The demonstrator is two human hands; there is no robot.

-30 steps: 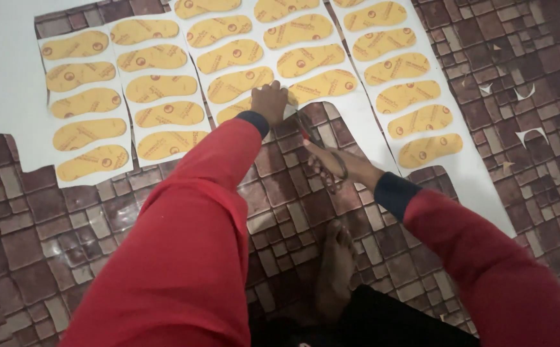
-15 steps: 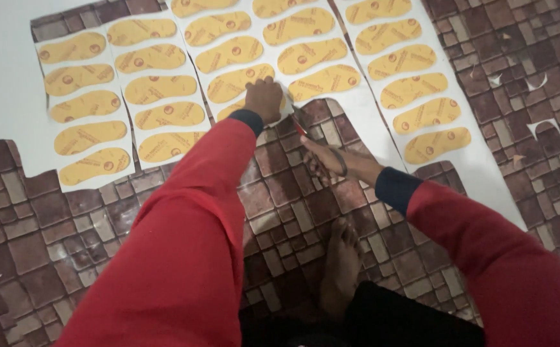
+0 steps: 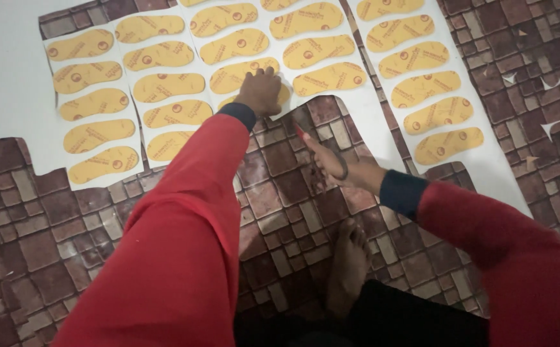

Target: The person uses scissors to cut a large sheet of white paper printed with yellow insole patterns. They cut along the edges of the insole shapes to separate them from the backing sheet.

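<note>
The left hand [image 3: 262, 91] is staying pressed flat on the printed insole sheet [image 3: 241, 71]; the right hand [image 3: 331, 164], at four o'clock, keeps gripping red-handled scissors [image 3: 312, 151], cutting onward.

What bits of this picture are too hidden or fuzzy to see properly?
All in the head view:
- Scissors: mostly covered by the right hand; only a red handle part and dark blades show, blurred.
- Yellow sole shape under the left hand: mostly hidden by it.
- Top row of yellow shapes: cut off by the top edge.
- Bare foot: dim, heel lost in dark cloth.
</note>
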